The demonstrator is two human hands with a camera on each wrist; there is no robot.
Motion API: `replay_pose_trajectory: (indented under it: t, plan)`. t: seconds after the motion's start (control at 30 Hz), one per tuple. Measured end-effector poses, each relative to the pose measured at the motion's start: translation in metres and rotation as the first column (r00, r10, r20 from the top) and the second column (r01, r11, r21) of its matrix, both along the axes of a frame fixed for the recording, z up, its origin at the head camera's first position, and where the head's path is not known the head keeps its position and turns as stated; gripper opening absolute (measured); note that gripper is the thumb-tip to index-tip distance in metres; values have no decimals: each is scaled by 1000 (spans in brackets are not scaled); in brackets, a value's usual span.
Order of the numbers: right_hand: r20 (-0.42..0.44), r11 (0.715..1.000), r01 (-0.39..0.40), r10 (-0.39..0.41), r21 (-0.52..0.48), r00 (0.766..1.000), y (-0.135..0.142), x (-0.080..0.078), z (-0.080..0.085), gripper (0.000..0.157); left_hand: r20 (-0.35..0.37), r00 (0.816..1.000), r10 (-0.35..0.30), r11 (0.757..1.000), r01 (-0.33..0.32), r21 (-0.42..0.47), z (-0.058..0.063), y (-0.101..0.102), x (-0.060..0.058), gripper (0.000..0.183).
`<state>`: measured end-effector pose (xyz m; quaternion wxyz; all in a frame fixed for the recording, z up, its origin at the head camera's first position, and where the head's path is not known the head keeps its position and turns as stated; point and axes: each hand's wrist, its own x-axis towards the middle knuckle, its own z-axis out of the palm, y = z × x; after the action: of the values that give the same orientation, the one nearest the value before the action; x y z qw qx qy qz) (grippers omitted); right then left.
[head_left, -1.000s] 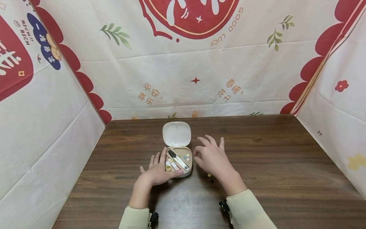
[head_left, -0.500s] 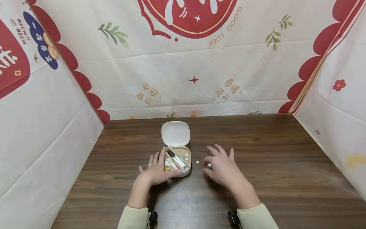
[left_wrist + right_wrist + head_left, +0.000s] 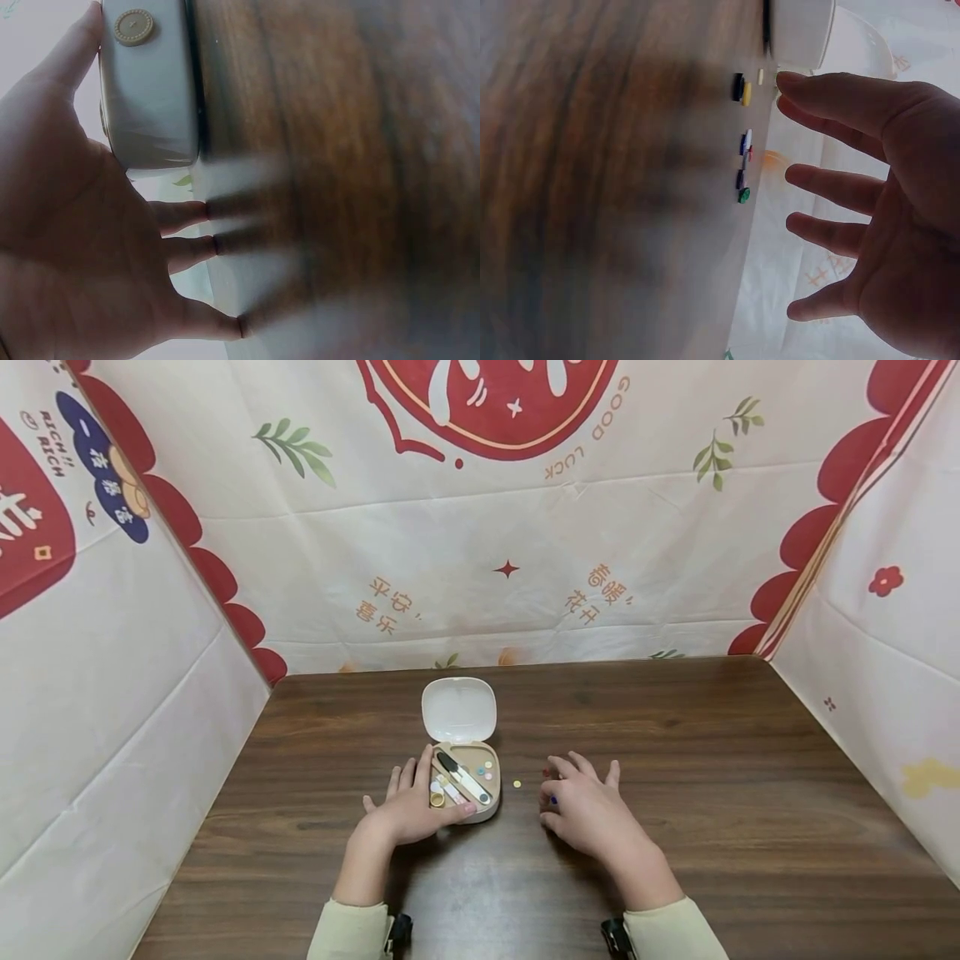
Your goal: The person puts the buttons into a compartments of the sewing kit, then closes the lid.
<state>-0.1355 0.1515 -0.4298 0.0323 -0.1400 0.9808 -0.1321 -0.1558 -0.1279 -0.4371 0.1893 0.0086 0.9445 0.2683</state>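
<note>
A blue button (image 3: pixel 554 799) is seen on the worktop (image 3: pixel 675 760), through the gap between the thumb and first finger of the right hand (image 3: pixel 588 810). A red button (image 3: pixel 546 772) is seen by the other fingers, and a green button (image 3: pixel 744 196) is shown in the right wrist view. The right fingers are held a bit apart, just over the buttons. A yellow button (image 3: pixel 517 784) is seen between that hand and the box (image 3: pixel 492 811). The box is touched by the left hand (image 3: pixel 408 814), with its fingers spread wide. The white lid (image 3: pixel 459 710) is tipped back.
</note>
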Motion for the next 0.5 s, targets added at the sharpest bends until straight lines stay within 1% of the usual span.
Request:
replay_pose_trajectory:
  t: [0.2, 0.33, 0.5]
  plan:
    - [6, 1000, -4, 4, 0, 1000, 0, -1, -6, 21, 6, 1000, 1, 1000, -1, -2, -2, -1, 1, 125]
    - [3, 1000, -7, 8, -13, 1000, 0, 0, -6, 26, 4, 1000, 3, 1000, -3, 8, -1, 0, 1, 125]
    - [14, 1000, -6, 6, -16, 1000, 0, 0, -5, 26, 0, 1000, 2, 1000, -2, 13, -1, 0, 1, 124]
